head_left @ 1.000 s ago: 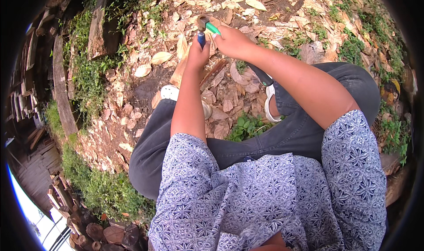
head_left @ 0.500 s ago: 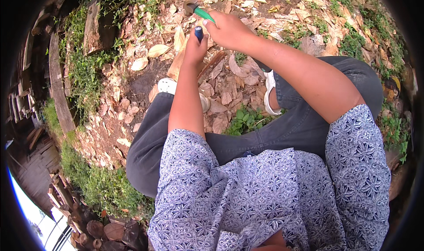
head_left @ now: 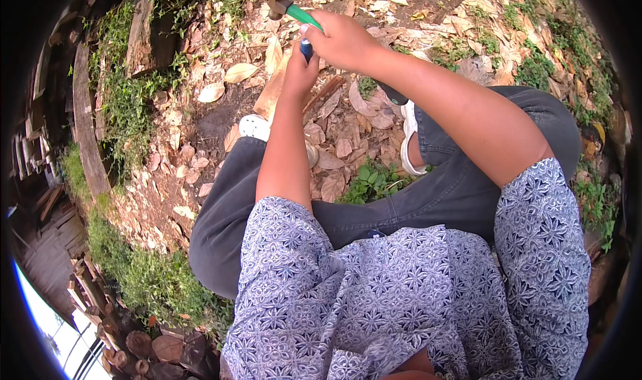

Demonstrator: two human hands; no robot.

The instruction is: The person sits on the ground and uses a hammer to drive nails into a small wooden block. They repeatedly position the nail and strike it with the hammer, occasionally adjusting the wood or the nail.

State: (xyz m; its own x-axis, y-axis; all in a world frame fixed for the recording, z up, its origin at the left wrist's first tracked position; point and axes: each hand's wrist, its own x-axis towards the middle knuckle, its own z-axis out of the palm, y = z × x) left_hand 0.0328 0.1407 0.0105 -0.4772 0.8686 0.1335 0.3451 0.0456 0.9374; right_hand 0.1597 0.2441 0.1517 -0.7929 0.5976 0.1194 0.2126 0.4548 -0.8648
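My right hand [head_left: 346, 42] is wrapped round the grip of a claw hammer [head_left: 304, 19], which has a green shaft and a brown metal head. The hammer's black grip end shows below my right wrist, and its head points to the far left. Just beside and below it, my left hand [head_left: 301, 72] is closed round a hand tool with a blue handle [head_left: 306, 49], held roughly upright. The tool's lower part is hidden by my fist, so its tip cannot be made out. A light piece of wood [head_left: 270, 98] lies under my left hand and forearm.
My bent legs in dark trousers [head_left: 224, 219] flank the work spot, with white shoes [head_left: 254, 127] on the ground. Dry leaves [head_left: 211, 92] cover the soil. A thin brown stick [head_left: 326, 92] lies right of my left wrist. Timber posts [head_left: 147, 39] and stacked logs [head_left: 167, 348] stand at the left.
The hammer and my right hand have shifted slightly left, with the head now further left and a little higher. My right fingers now sit closer over the top of the blue handle.
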